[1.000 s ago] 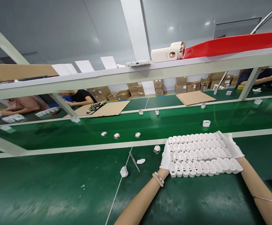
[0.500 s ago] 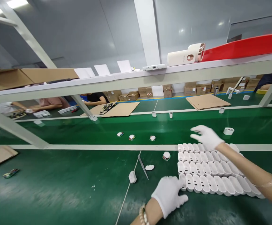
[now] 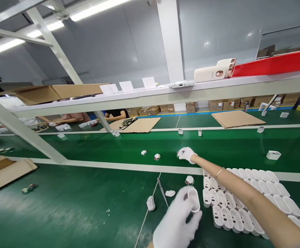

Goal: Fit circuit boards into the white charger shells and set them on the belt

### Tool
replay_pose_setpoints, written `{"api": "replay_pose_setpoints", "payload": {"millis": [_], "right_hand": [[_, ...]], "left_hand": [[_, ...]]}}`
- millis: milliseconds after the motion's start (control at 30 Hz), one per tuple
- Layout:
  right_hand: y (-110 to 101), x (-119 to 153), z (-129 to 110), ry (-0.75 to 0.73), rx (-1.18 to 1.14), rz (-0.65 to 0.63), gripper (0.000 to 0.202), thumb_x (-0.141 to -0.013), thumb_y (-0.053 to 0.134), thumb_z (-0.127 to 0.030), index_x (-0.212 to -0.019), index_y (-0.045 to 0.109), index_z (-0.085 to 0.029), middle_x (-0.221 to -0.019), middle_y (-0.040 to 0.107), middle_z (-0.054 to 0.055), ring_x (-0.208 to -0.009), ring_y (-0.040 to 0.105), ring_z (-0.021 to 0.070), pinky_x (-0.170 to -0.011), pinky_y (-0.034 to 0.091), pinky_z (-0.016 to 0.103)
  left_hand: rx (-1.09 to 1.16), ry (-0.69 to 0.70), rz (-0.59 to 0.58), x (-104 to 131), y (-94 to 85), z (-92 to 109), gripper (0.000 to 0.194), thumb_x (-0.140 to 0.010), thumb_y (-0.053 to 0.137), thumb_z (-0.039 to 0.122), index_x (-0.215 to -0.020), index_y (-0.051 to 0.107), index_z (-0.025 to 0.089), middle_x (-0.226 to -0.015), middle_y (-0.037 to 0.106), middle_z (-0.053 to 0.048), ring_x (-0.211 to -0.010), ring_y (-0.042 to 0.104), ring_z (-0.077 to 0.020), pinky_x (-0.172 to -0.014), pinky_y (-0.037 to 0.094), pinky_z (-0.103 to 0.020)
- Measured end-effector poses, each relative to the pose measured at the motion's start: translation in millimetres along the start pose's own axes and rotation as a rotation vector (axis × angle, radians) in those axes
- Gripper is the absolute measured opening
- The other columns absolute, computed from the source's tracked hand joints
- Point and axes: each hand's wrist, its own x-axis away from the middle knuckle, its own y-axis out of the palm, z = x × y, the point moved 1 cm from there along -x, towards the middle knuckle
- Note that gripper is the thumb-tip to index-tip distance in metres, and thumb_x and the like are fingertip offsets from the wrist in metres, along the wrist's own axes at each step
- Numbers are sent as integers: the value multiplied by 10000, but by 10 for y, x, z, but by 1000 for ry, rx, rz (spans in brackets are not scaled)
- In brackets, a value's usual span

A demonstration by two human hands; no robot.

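Observation:
My left hand (image 3: 177,220), in a white glove, grips a small white oval plastic casing (image 3: 193,199), its open top facing up. My right hand (image 3: 187,154), also gloved, is stretched out over the green conveyor belt (image 3: 229,144). Its fingers close on a small circuit board, mostly covered by the glove. Further boards with white pads lie close by: one board (image 3: 157,157) and another board (image 3: 144,152) on the belt, and a third board (image 3: 189,180) on the near table. Rows of white casings (image 3: 227,217) stand under my right forearm, which hides some of them.
A pair of tweezers (image 3: 162,191), a white pad (image 3: 170,193) and a white lump (image 3: 151,203) lie on the green table. A lone casing (image 3: 273,155) stands on the belt at right. A shelf (image 3: 139,98) spans above the belt. Co-workers sit at far left.
My left hand has lifted a casing from the front row's left end. My right hand has moved left from above the rows to a board on the belt. The view has shifted.

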Motion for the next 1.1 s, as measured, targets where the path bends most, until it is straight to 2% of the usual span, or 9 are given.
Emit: {"api": "replay_pose_setpoints", "payload": {"millis": [67,133,233,367,500,667,733,800,1100], "right_hand": [[-115,66,-1,-5,-48,-25,282,-960,610,-324,-1171,627,-139,-1134,663,74,-950,671,201,-815,585,386],[-332,262,-16,-32,-93,-32,308,-896,693,-281,-1163,650,-134,-1088,696,83,-930,690,195,-835,592,397],[-751,832,-74,-112,-135,26,527,-665,845,-181,-1171,701,-150,-1093,713,85,-974,695,232,-937,572,416],[-1045,1760,-125,-271,-137,198,555,-700,816,-244,-1238,683,-238,-1199,657,64,-1068,667,248,-965,563,408],[-934,2265,-90,-389,-15,304,466,-719,836,-243,-1154,671,-258,-1113,702,57,-991,691,228,-864,600,368],[-826,2346,-110,-675,42,344,223,-789,790,-233,-966,656,-255,-943,707,38,-894,686,213,-814,580,337],[-832,2335,-147,-664,107,287,79,-847,735,-272,-831,660,-250,-871,683,41,-828,665,205,-749,562,315],[-845,2325,-190,-623,138,206,164,-878,702,-314,-744,644,-241,-811,643,32,-762,627,180,-695,531,281],[-839,2280,-253,-509,-11,-137,181,-978,558,-271,-812,519,-210,-840,539,20,-801,569,147,-716,475,252]], "left_hand": [[27,15,105,-105,-166,97,311,-785,506,1,-965,541,252,-1203,616,-39,-1062,616,-184,-902,501,-310],[77,3,170,-215,-259,179,485,-797,588,52,-1201,493,304,-1212,634,-35,-1088,624,-197,-907,512,-338],[122,-22,209,-343,-311,286,567,-806,642,122,-1298,450,330,-1190,647,-31,-1059,641,-205,-923,520,-374],[331,44,132,-446,-325,395,361,-837,672,270,-1190,597,272,-1231,623,-80,-1087,624,-241,-914,524,-367],[813,-88,-61,-499,-221,392,362,-912,572,498,-1069,643,180,-881,697,-81,-640,627,-153,-601,520,-275],[1070,-220,-119,-507,-50,379,506,-827,652,611,-1017,608,145,-644,639,-23,-464,518,-92,-448,402,-193],[1073,-216,-129,-503,-24,380,521,-811,666,620,-1009,615,141,-629,626,-14,-458,505,-83,-452,398,-186],[1065,-215,-133,-500,-12,370,528,-805,669,625,-1013,621,142,-642,631,-17,-458,510,-83,-453,404,-187],[1069,-225,-192,-513,37,315,500,-827,643,622,-992,630,151,-648,634,-20,-446,514,-75,-450,415,-172]]}}
